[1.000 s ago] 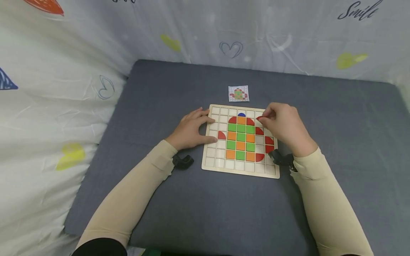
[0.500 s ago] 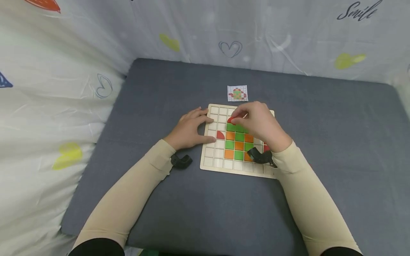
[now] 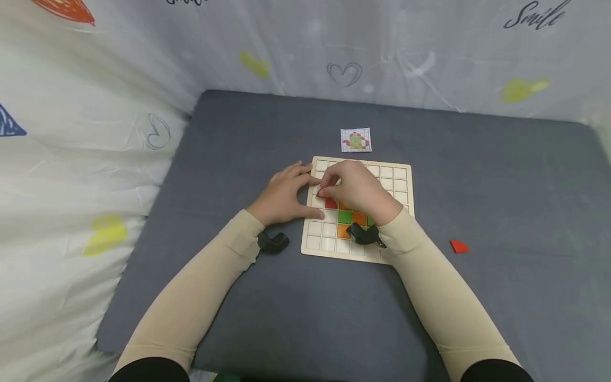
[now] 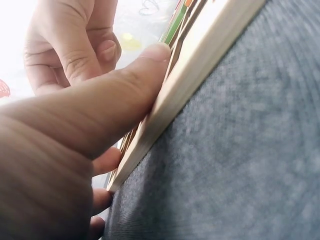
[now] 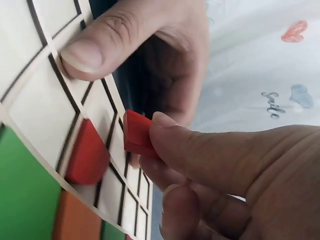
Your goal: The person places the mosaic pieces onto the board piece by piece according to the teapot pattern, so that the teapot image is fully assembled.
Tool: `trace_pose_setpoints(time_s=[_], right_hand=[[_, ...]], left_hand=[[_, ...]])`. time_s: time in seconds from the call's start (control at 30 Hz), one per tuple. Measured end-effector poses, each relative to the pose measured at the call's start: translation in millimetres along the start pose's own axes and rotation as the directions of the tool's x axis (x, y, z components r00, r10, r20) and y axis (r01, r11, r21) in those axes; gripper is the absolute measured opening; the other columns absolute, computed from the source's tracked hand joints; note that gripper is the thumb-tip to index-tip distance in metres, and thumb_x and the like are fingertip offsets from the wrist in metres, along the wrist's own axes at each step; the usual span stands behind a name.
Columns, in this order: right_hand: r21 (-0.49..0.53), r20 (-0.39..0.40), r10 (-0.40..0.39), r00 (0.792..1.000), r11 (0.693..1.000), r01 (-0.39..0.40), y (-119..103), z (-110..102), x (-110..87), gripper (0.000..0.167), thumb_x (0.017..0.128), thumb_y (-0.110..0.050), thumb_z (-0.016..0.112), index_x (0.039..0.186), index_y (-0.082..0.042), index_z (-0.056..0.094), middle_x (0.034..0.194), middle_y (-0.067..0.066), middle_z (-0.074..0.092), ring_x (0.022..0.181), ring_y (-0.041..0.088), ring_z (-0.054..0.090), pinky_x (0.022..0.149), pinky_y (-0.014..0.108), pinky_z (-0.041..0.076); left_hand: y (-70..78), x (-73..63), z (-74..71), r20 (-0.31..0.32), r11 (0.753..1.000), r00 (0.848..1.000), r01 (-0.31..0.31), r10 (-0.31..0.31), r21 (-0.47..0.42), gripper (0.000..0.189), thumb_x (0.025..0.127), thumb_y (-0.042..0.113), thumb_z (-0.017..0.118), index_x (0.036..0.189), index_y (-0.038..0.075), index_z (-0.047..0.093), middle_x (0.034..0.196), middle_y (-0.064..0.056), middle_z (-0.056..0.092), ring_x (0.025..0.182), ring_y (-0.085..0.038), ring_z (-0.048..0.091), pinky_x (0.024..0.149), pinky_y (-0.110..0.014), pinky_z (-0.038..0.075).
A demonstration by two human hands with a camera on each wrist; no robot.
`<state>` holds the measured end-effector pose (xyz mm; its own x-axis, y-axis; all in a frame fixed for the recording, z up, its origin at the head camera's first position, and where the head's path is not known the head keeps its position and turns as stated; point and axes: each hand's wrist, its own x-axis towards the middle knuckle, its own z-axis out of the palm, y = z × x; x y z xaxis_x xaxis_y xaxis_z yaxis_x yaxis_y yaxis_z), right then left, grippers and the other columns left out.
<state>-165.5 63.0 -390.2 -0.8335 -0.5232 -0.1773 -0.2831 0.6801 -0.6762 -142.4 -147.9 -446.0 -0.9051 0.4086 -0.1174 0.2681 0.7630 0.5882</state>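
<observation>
My right hand (image 3: pixel 360 185) pinches a red quarter-circle tile (image 5: pixel 137 132) between thumb and fingers. It holds the tile tilted close over the left part of the wooden grid board (image 3: pixel 400 173). Another red quarter-circle tile (image 5: pixel 88 154) lies in a cell just beside it. My left hand (image 3: pixel 282 195) rests spread at the board's left edge. In the left wrist view, its thumb (image 4: pixel 135 80) lies over the rim and other fingertips touch the side. Green tiles (image 3: pixel 345 217) and orange tiles (image 3: pixel 343 231) fill middle cells; my right hand and wrist hide much of the pattern.
A small printed card (image 3: pixel 356 140) showing a coloured grid pattern lies beyond the board. One loose red tile (image 3: pixel 459 245) lies on the grey table (image 3: pixel 267 307) to the right of my right forearm. A patterned curtain (image 3: pixel 305 48) hangs behind the table.
My right hand has moved left across the board from its right side, carrying the red tile. The loose tile at the right has come out from behind the forearm. My left hand stays put.
</observation>
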Motion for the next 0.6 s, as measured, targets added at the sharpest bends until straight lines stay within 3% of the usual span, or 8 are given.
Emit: trace_pose_setpoints(time_s=[0.27,0.6], right_hand=[[-0.048,0.059,-0.057,0.997,0.997,0.06,4,11,3.6,0.004,0.094,-0.013,0.079,0.09,-0.014,0.079,0.086,-0.003,0.075,0.074,0.019,0.058,0.066,0.033,0.046],[-0.091,0.064,-0.117,0.991,0.988,0.122,8,15,3.0,0.007,0.094,-0.013,0.08,0.087,-0.014,0.079,0.085,-0.003,0.074,0.072,0.017,0.058,0.064,0.032,0.047]], left_hand=[[0.2,-1.1,1.2,-0.009,1.0,1.0,-0.015,0.015,-0.015,0.077,0.08,0.061,0.087,0.144,0.025,0.064,0.172,-0.002,0.03,0.163,-0.026,0.013,0.129,-0.058,0.012],[1.2,-0.9,0.4,-0.008,1.0,1.0,-0.003,0.003,-0.019,0.076,0.081,0.061,0.086,0.144,0.026,0.064,0.172,-0.002,0.029,0.163,-0.026,0.012,0.129,-0.058,0.012]])
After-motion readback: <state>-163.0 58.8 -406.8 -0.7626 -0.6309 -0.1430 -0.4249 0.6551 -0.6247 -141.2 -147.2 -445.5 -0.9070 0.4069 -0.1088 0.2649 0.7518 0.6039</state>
